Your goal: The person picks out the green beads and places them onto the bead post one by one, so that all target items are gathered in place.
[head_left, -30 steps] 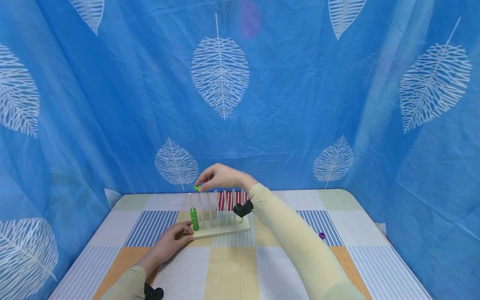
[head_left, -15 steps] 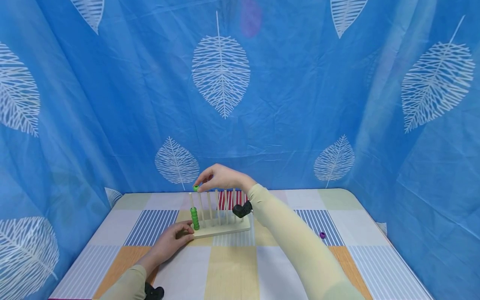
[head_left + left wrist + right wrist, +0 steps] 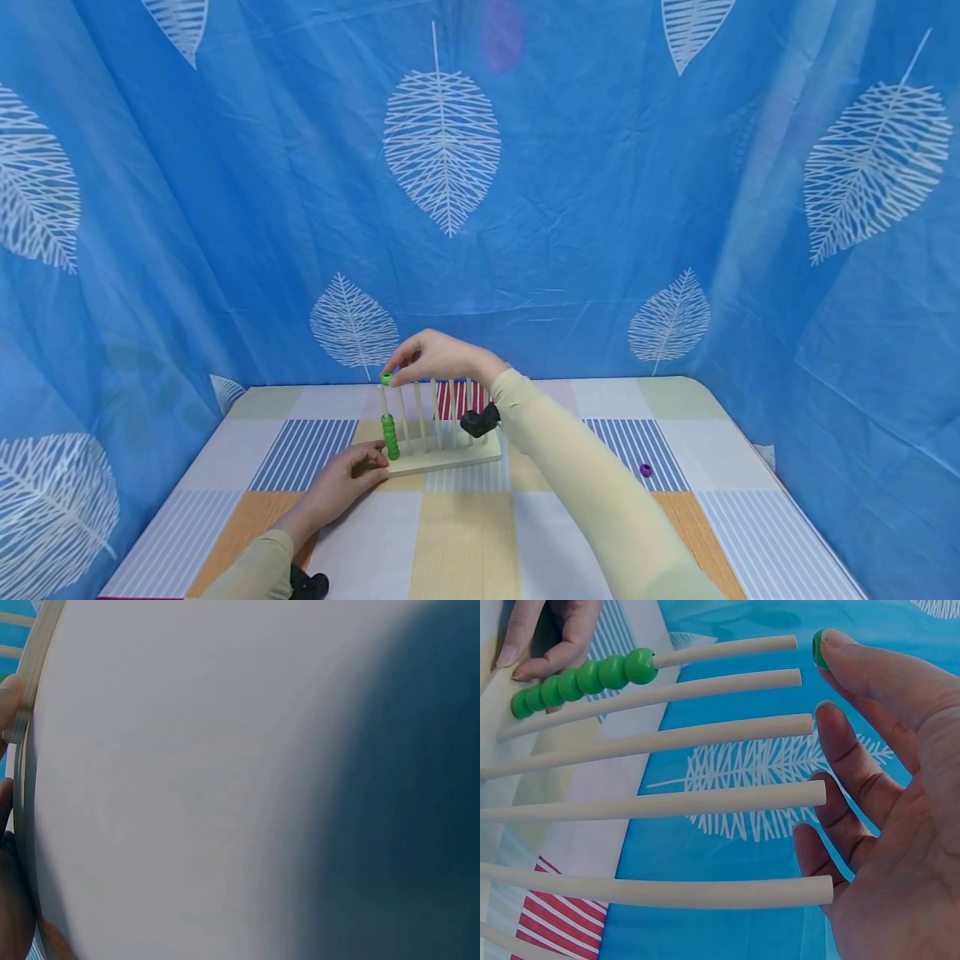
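A pale wooden peg rack [image 3: 450,458] with a row of upright pegs stands on the table. Several green beads [image 3: 585,679] are stacked on its leftmost peg, whose upper part is bare. My right hand [image 3: 438,357] pinches one more green bead [image 3: 819,651] between thumb and index finger. In the right wrist view that bead is just off the tip of the leftmost peg, with a small gap between them. My left hand [image 3: 341,483] grips the left end of the rack's base. The left wrist view shows only part of that hand, at the edge.
A loose purple bead [image 3: 646,470] lies to the right on the patchwork tablecloth [image 3: 465,542]. Blue curtains [image 3: 555,208] with white leaves hang behind the table and on both sides.
My right hand has shifted slightly left with the green bead, from near the second peg to above the leftmost one. My left hand and the rack have stayed put.
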Demonstrator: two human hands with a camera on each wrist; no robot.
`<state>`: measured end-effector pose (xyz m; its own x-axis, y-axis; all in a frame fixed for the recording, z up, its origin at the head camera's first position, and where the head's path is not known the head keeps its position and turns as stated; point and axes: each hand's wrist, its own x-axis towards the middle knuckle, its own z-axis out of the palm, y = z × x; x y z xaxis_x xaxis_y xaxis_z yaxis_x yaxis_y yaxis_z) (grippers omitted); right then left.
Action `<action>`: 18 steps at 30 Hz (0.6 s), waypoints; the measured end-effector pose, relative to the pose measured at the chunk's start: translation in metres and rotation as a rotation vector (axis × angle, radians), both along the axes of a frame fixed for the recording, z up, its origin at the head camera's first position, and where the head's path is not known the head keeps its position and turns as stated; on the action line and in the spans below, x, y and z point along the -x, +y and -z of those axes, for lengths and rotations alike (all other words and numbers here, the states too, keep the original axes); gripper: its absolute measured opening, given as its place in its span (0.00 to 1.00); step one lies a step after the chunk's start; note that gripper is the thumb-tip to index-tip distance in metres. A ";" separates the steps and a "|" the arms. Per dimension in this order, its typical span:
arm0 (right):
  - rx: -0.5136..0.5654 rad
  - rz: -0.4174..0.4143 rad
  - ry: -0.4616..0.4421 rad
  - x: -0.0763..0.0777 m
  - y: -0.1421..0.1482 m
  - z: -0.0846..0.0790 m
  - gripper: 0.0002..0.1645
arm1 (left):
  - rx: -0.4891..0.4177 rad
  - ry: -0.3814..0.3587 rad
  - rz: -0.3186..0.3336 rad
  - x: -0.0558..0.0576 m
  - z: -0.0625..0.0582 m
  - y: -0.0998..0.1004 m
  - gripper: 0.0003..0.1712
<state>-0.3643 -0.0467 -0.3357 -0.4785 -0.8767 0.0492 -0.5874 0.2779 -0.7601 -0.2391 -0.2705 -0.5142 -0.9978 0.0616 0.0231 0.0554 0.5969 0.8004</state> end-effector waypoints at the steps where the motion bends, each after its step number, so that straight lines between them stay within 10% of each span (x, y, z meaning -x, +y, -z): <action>1: -0.001 -0.002 0.003 0.000 0.000 0.000 0.15 | -0.001 0.001 0.000 0.000 0.000 0.000 0.04; 18: -0.003 -0.012 0.008 -0.005 -0.008 0.000 0.14 | 0.002 0.018 0.003 0.000 0.001 0.000 0.04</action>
<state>-0.3593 -0.0547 -0.3359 -0.4678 -0.8824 0.0505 -0.5969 0.2732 -0.7544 -0.2391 -0.2705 -0.5156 -0.9971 0.0647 0.0406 0.0713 0.5986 0.7979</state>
